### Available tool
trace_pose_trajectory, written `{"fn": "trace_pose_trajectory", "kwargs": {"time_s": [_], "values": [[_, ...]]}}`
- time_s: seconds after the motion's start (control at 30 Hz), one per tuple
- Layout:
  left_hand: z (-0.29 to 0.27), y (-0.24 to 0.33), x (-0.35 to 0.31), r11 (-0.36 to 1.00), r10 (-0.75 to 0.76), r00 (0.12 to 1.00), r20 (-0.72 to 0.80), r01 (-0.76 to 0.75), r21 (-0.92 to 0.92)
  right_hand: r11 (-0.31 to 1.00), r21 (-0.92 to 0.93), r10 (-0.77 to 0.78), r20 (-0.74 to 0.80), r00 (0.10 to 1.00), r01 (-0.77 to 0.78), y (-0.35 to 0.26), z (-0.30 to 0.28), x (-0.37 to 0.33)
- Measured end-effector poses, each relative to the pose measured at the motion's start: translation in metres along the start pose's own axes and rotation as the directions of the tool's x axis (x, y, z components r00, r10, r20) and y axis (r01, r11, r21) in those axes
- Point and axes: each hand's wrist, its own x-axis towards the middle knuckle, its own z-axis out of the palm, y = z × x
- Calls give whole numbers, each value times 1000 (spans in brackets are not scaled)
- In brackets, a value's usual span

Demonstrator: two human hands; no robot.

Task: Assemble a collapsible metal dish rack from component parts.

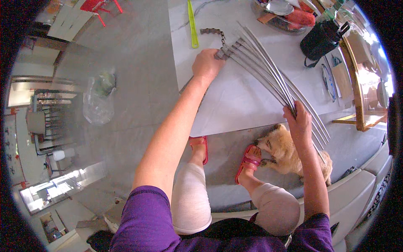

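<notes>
My left hand [208, 63] is closed at the near end of a dark linked chain [216, 31], over the table. Dark fittings beside its fingertips meet the ends of several thin metal rods [256, 63]; the exact joint is hidden by the fingers. The rods fan out toward the lower right. My right hand [299, 119] is wrapped round a bundle of them, part-way along, at the table's near edge. Their free ends stick out past this hand, above the dog. More dark strip hangs below my left wrist.
On the pale table [218, 105] are a green strip-like tool [192, 25], a bowl of items [279, 19], a black cup-shaped container [320, 42] and glasses [328, 82]. A tan dog [285, 151] lies by my red sandal [250, 161]. A clear plastic bag [98, 101] rests on the floor.
</notes>
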Motion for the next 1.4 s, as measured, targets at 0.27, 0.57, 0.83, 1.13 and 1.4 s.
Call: {"fn": "trace_pose_trajectory", "kwargs": {"time_s": [0.27,0.57,0.83,1.13,1.4], "values": [[-2,-1,4,996,-44,991,123,53,-71,923,262,191,325,926,-283,4,0,14],[6,-6,4,989,145,985,-94,-144,21,996,87,18,13,1000,-19,18,7,9],[-2,-2,2,1000,0,999,32,-1,15,992,-93,-100,-107,989,90,-1,-20,-2],[-5,3,0,999,-15,1000,20,16,-36,984,176,-42,107,993,22,-17,-12,-17],[-12,-3,-4,989,115,993,-7,-116,-90,1000,7,-2,43,999,2,-7,-3,-20]]}}
